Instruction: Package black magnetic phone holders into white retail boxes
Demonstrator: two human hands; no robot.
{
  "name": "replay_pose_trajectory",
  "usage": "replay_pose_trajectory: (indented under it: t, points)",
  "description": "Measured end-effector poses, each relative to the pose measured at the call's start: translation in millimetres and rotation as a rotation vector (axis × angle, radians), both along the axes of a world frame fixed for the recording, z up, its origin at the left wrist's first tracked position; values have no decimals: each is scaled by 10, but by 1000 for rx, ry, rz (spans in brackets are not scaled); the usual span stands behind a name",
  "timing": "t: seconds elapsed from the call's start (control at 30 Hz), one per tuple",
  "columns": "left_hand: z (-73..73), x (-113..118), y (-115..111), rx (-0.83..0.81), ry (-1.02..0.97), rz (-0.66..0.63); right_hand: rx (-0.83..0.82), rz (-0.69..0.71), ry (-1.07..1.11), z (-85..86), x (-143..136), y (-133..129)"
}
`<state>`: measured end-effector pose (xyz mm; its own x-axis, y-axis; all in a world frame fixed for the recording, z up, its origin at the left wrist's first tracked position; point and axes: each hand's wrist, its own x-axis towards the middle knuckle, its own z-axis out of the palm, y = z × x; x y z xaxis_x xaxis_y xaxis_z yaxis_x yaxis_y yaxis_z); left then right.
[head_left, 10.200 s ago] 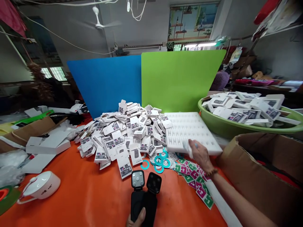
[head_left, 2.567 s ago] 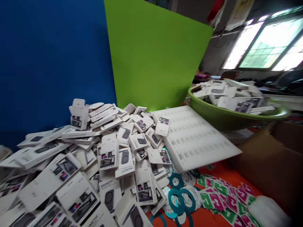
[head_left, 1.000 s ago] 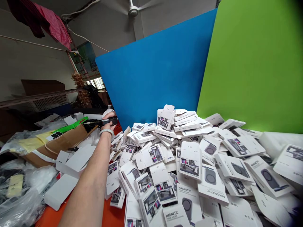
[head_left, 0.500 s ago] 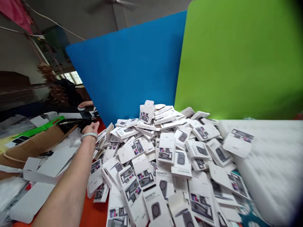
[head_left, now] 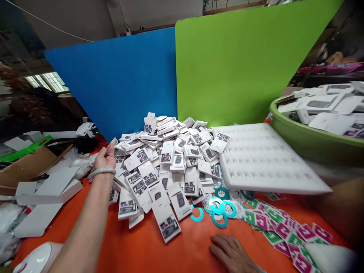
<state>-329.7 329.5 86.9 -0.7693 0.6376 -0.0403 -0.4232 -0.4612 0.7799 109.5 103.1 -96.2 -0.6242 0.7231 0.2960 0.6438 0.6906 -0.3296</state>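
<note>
Left hand (head_left: 104, 160): grip half-curling, contents unclear, at edge of white boxes (head_left: 167, 151). Right hand (head_left: 231, 253): resting open on desk (head_left: 125, 250). Boxes lying heaped, some flaps gaping; more filling green tub (head_left: 309, 132). Finished share unclear.

Surface (head_left: 127, 246): box heap (head_left: 167, 163) at centre. Behind it, left panel (head_left: 122, 83) and right panel (head_left: 236, 68) stand side by side. Foam tray (head_left: 256, 163) lies right of the heap; one box (head_left: 220, 141) overlaps its left edge. Tub (head_left: 315, 142), holding boxes, lies further right. Rings (head_left: 220, 206) and stickers (head_left: 281, 231) lie before the tray, stickers rightmost. Mug (head_left: 40, 258): near left corner.
</note>
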Motion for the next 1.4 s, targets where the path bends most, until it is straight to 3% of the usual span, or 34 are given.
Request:
replay_pose_trajectory:
  t: [0.17,0.33,0.53,0.67,0.87,1.03,1.27,1.4]
  points:
    - [-159,833,-750,12,-7,-141,-111,-5,-28,110,-39,-132]
    - [-564,1584,-1616,-44,46,-301,-140,3,-31,213,-99,-148]
    - [-1231,2130,-2484,-298,344,-405,-94,0,-32,220,-110,-190]
    - [-1557,2353,-2888,-435,674,-498,-92,34,-73,227,-130,-126]
    - [-1778,2534,-3186,-440,1135,-616,-91,-20,-30,442,39,-168]
    - [-1851,2704,-3265,-381,1350,-652,23,-263,173,579,646,-502]
    - [-1797,3135,-3226,-177,1578,-717,182,-883,101,308,1685,-784]
    - [-1788,3444,-3166,-145,1696,-740,88,-989,-28,69,1855,-848]
